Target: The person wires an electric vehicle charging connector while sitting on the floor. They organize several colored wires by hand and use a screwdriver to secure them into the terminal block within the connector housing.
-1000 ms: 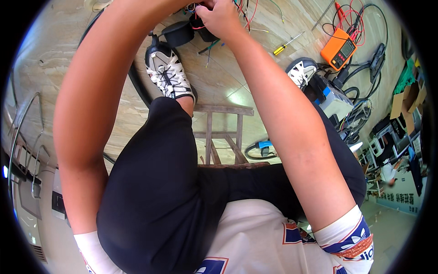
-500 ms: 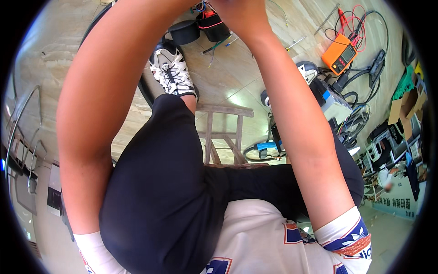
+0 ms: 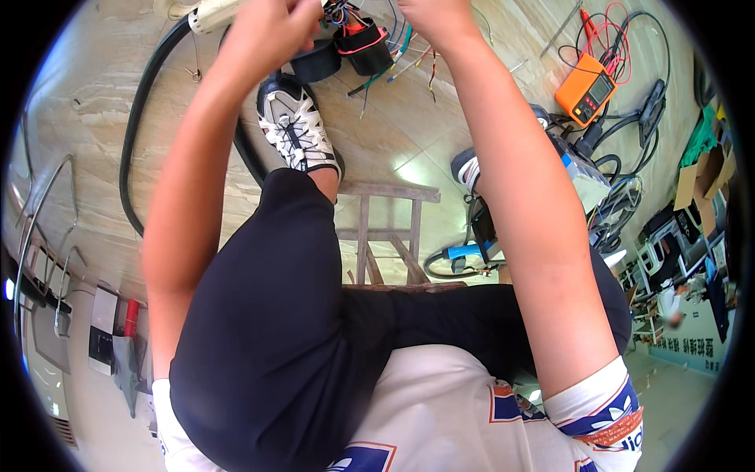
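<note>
At the top edge, my left hand [image 3: 271, 35] is closed with its fingers curled. It is close to a bundle of coloured wires [image 3: 340, 14]; what it holds, if anything, I cannot make out. The wires rise from a round black housing with a red rim [image 3: 366, 53], and a black round cup-like part [image 3: 317, 63] sits beside it. My right hand [image 3: 439, 20] is closed too, to the right of the wires, cut off by the frame's edge. Its fingertips are hidden. Loose wire ends [image 3: 431, 77] hang below it. A white cylindrical connector [image 3: 211, 16] on a thick black cable [image 3: 134, 134] lies behind my left wrist.
An orange multimeter [image 3: 586, 89] with red and black leads lies on the tiled floor at the right. Nearer are a grey-white box [image 3: 582, 185] with cables and a blue-handled tool [image 3: 465, 251]. A wooden stool frame [image 3: 389, 234] stands by my legs. A cardboard box [image 3: 698, 181] is far right.
My left hand has come down and back into view. My right hand has moved slightly right, away from the wires. The housing, wires and white connector now show more.
</note>
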The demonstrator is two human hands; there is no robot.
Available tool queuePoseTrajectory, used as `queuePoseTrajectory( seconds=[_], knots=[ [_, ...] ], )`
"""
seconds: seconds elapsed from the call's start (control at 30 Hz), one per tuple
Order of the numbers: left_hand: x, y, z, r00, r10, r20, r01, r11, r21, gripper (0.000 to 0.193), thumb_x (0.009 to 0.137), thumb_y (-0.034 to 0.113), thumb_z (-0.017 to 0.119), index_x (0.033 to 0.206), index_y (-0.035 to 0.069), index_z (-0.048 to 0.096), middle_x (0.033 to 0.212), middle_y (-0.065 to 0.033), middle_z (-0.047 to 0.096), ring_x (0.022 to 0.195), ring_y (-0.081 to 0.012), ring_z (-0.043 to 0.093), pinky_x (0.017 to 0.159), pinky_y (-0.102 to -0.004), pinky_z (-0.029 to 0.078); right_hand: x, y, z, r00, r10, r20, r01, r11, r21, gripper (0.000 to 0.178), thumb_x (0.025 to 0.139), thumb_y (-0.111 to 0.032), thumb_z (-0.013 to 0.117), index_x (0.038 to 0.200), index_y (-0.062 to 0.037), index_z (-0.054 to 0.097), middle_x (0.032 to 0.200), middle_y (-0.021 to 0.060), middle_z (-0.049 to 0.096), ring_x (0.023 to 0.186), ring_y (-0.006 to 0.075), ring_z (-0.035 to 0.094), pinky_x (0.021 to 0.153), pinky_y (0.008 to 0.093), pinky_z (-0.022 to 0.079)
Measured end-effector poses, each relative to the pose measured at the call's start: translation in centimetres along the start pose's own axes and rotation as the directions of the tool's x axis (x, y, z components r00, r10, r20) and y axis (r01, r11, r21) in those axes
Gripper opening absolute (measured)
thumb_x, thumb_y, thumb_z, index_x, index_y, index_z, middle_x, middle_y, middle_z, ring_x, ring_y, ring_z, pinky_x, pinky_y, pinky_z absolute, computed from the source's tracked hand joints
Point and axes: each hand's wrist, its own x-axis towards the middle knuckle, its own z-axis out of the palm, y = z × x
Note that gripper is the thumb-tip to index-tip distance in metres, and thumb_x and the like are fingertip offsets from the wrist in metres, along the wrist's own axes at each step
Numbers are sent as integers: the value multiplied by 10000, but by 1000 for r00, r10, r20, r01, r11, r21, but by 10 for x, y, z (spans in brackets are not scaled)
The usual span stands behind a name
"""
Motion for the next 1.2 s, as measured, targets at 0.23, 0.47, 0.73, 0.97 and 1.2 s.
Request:
queuePoseTrajectory(
  seconds=[0.23, 0.47, 0.73, 0.97, 1.2],
  knots=[
    [-7, -41, 56, 853, 442, -277, -360, 883, 302, 258, 889, 119, 624, 1117, 3, 655, 962, -185, 711, 881, -302, 706, 780, -357, 549, 11, 38, -20, 975, 192, 111, -214, 949, 231, 262, 983, -232, 594, 960, 29, 604, 858, 103, 658, 732, 183, 692, 628, 273, 586],
    [-2, -44, 60, 791, 493, -363, -432, 870, 239, 232, 888, 102, 653, 1104, 19, 672, 913, -165, 719, 807, -248, 722, 699, -320, 559, -16, 51, -5, 977, 214, 5, -198, 896, 398, 284, 990, -241, 588, 968, 41, 584, 864, 104, 653, 709, 169, 678, 622, 261, 573],
    [-4, -48, 57, 821, 439, -366, -391, 898, 201, 270, 880, 136, 681, 1144, 77, 684, 862, -125, 730, 743, -200, 721, 669, -289, 547, -7, 25, -48, 968, 252, 13, -227, 847, 481, 342, 992, -362, 571, 972, -21, 560, 857, 97, 645, 717, 172, 665, 653, 285, 564],
    [-1, -48, 55, 801, 490, -344, -424, 870, 253, 292, 875, 149, 688, 1163, 96, 675, 822, -121, 722, 700, -214, 711, 654, -305, 545, -5, 37, -41, 959, 283, -15, -240, 840, 486, 307, 983, -336, 591, 992, -30, 567, 876, 91, 652, 738, 170, 665, 661, 290, 562],
    [10, -33, 47, 849, 413, -330, -310, 895, 322, 215, 867, 198, 699, 1063, 112, 692, 701, -104, 684, 628, -236, 683, 598, -319, 526, -10, 45, -26, 954, 297, -30, -231, 797, 557, 259, 981, -290, 602, 994, -31, 584, 901, 90, 663, 770, 175, 664, 695, 291, 560]
  ],
)
